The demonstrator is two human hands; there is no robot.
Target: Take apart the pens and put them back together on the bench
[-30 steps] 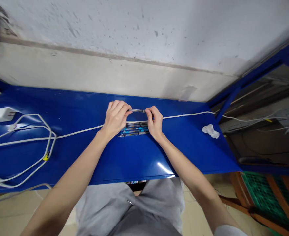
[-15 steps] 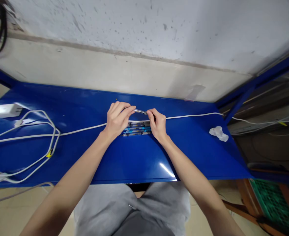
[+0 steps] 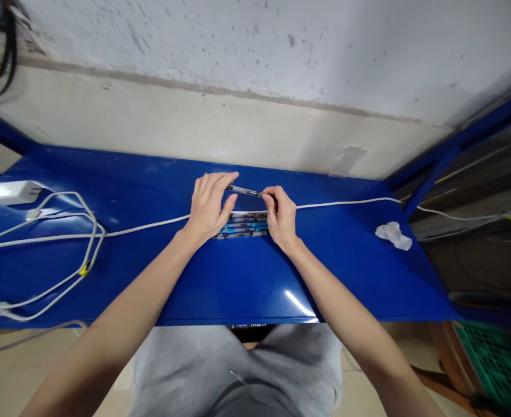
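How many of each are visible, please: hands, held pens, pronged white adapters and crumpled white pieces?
Hands: 2 (left hand, right hand)
Held pen: 1
Pronged white adapter: 1
Crumpled white piece: 1
Total: 5

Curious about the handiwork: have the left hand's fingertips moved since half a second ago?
Yes: against the white cable, the fingertips of the left hand shifted toward the wall, spreading from its thumb.

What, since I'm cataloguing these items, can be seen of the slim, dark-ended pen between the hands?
The slim, dark-ended pen has a shiny, greyish middle that looks like plastic. It slants slightly down to the right in view, just beyond the long white cable. The bare right hand pinches its right end; the bare left hand is spread beside the other, contact unclear.
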